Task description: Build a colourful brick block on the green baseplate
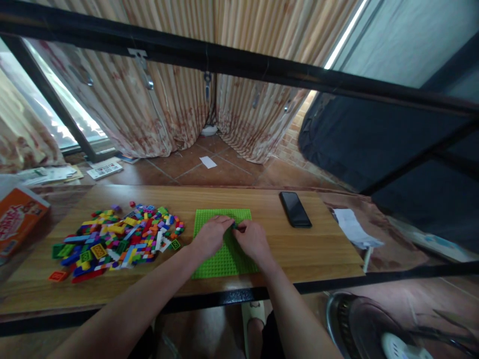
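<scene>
A bright green studded baseplate (209, 267) lies on the wooden table, with both my hands above its upper half. My left hand (213, 233) reaches in from the left with its fingers pressed together. From the other side my right hand (251, 239) meets it, thumb and fingers pinched. Between the fingertips shows a small dark building brick (234, 226), mostly covered; its exact colour and shape are hard to make out. Left of the plate spreads a loose heap of multicoloured building bricks (123, 237).
A black phone (295, 209) lies right of the baseplate on the wooden tabletop (299, 257). Beyond the table's right edge is a white paper (354, 227). An orange package (20, 217) stands at far left. A dark metal bar (232, 62) crosses above the table.
</scene>
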`<state>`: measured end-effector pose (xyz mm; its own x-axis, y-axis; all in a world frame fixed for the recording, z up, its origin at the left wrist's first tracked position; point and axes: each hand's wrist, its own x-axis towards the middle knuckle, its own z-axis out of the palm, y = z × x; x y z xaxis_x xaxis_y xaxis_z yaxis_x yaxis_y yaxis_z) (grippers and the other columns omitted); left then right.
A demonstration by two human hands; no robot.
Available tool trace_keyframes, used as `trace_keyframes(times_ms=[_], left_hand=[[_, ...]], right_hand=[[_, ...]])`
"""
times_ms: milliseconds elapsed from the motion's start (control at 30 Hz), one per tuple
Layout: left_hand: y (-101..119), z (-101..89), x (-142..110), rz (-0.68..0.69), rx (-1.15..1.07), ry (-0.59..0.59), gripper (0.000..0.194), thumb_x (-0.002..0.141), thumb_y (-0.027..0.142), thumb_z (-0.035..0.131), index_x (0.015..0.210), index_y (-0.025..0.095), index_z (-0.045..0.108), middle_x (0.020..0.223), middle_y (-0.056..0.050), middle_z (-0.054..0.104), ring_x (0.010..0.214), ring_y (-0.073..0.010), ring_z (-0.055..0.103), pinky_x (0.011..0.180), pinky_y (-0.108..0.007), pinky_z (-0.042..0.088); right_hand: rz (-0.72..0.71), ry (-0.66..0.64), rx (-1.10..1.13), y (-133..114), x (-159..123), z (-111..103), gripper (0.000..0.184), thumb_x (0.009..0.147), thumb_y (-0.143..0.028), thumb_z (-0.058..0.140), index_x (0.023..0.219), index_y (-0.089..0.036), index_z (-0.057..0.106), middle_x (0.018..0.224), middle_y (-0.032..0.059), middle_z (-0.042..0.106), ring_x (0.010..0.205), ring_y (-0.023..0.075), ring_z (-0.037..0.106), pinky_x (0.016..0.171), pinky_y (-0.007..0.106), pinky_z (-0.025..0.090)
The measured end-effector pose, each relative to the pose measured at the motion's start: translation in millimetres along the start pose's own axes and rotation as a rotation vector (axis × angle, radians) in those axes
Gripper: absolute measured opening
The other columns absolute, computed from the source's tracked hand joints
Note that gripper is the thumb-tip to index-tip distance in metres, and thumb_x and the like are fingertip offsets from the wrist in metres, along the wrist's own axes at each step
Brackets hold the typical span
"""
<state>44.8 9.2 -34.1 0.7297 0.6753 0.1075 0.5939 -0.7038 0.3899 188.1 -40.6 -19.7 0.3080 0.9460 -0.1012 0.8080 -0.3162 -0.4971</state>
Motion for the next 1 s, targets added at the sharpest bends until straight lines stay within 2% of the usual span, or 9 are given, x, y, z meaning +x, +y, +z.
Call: trace_keyframes(times_ms=[167, 300, 433, 600, 767, 1000], left_hand=[[-9.0, -5.5, 3.1, -0.135, -0.274, 0.024, 0.072, 0.073, -0.005, 0.039, 0.138, 0.021, 0.048, 0.128, -0.005, 0.065, 0.120, -0.0163, 0.058, 0.106, -0.034, 0.044], [-10.2, -9.6, 7.6, -0.178, -0.339, 0.024, 0.059, 0.083, 0.001, 0.038, 0.138, 0.018, 0.048, 0.121, -0.005, 0.069, 0.115, -0.0161, 0.062, 0.104, -0.032, 0.045], [-9.2, -12.7, 13.4, -0.212, -0.350, 0.035, 0.047, 0.088, 0.010, 0.042, 0.133, 0.018, 0.053, 0.115, -0.005, 0.072, 0.107, -0.0162, 0.065, 0.100, -0.032, 0.047], [-2.9, -16.1, 25.1, -0.288, -0.345, -0.016, 0.042, 0.084, 0.019, 0.058, 0.126, 0.019, 0.059, 0.107, -0.006, 0.074, 0.100, -0.0197, 0.068, 0.093, -0.032, 0.050], [2.6, -14.0, 37.8, -0.371, -0.282, -0.033, 0.041, 0.076, 0.017, 0.068, 0.117, 0.017, 0.065, 0.099, -0.007, 0.074, 0.093, -0.0209, 0.069, 0.085, -0.031, 0.051], [5.0, -18.8, 47.1, -0.409, -0.253, -0.087, 0.040, 0.071, 0.015, 0.074, 0.110, 0.015, 0.068, 0.092, -0.006, 0.075, 0.085, -0.0187, 0.069, 0.077, -0.027, 0.051]], right_hand=[[0.027, 0.009, -0.026, -5.1, 1.8, 4.1, 0.018, 0.079, -0.033, 0.067, 0.089, -0.019, 0.074, 0.087, 0.0080, 0.076, 0.087, 0.0224, 0.070, 0.072, 0.028, 0.046], [0.063, 0.012, -0.041, -5.8, 2.3, 5.8, 0.022, 0.079, -0.037, 0.068, 0.090, -0.018, 0.074, 0.087, 0.0085, 0.075, 0.087, 0.0231, 0.069, 0.072, 0.028, 0.046], [0.066, 0.023, -0.047, -5.6, 2.2, 7.2, 0.022, 0.079, -0.037, 0.068, 0.089, -0.017, 0.074, 0.087, 0.0092, 0.075, 0.085, 0.0230, 0.069, 0.071, 0.028, 0.045], [0.074, 0.032, -0.034, -7.8, 1.0, 7.7, 0.022, 0.079, -0.037, 0.067, 0.085, -0.017, 0.074, 0.084, 0.0092, 0.075, 0.083, 0.0227, 0.069, 0.070, 0.028, 0.045], [0.089, 0.027, -0.037, -9.3, 0.0, 8.9, 0.020, 0.080, -0.035, 0.066, 0.085, -0.018, 0.074, 0.084, 0.0100, 0.075, 0.084, 0.0241, 0.069, 0.068, 0.028, 0.044], [0.057, 0.019, -0.038, -7.6, -0.4, 12.0, 0.021, 0.082, -0.037, 0.066, 0.083, -0.018, 0.074, 0.082, 0.0098, 0.075, 0.082, 0.0231, 0.068, 0.066, 0.027, 0.042]])
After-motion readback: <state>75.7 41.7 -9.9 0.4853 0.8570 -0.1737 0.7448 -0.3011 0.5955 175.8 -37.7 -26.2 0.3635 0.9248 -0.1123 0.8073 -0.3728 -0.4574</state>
